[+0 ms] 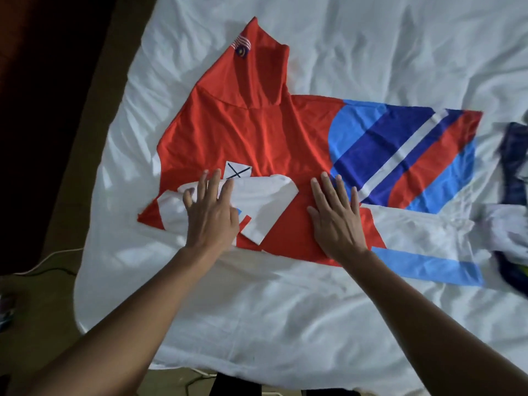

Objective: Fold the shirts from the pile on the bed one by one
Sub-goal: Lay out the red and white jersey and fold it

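Shirts are what I am working through, and the red shirt (257,132) lies spread across the middle of the frame on the white sheet (371,47) of the bed, one sleeve pointing to the upper left, the blue and white printed end running off to the right. My left hand (211,215) rests flat with fingers spread on the white collar (265,198) at the lower left of the shirt, and my right hand (337,218) presses flat on the red cloth just beside it; both palms are down, apart from each other, gripping nothing. The risk, as I judge it, is the slippery fabric sliding on the rumpled sheet when I lift an edge, so the fold comes out crooked. The collar already sits bent over, and could crease in wrong. The pile (511,201) at the right edge lies close to the hem, so a wide sweep could drag it.
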Available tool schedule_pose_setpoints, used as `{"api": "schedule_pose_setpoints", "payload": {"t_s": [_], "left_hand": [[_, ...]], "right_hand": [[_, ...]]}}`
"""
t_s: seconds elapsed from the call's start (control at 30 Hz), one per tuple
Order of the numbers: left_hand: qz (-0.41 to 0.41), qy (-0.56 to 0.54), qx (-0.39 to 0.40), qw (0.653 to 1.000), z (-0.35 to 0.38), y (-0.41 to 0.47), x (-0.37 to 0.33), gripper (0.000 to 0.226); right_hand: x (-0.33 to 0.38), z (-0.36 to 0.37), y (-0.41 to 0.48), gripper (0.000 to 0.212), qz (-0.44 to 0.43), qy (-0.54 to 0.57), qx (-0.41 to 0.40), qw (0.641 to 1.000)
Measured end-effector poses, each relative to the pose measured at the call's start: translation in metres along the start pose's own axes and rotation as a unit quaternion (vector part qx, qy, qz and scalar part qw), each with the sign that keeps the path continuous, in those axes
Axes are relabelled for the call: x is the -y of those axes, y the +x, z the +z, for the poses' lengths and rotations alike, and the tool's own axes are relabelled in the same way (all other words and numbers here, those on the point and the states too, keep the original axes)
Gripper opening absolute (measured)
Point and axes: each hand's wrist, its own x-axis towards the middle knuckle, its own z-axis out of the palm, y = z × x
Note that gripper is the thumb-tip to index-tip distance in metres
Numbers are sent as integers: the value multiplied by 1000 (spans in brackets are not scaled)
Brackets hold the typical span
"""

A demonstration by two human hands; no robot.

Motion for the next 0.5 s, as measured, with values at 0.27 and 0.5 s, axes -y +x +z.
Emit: {"api": "schedule_pose_setpoints", "payload": {"t_s": [0.27,0.5], "left_hand": [[106,-76,-7,991,-1,95,-101,46],[171,-2,26,985,0,217,-125,57]], "right_hand": [[-121,-40,35,62,37,-46,24,998],[-219,-74,105,60,70,-73,5,995]]}}
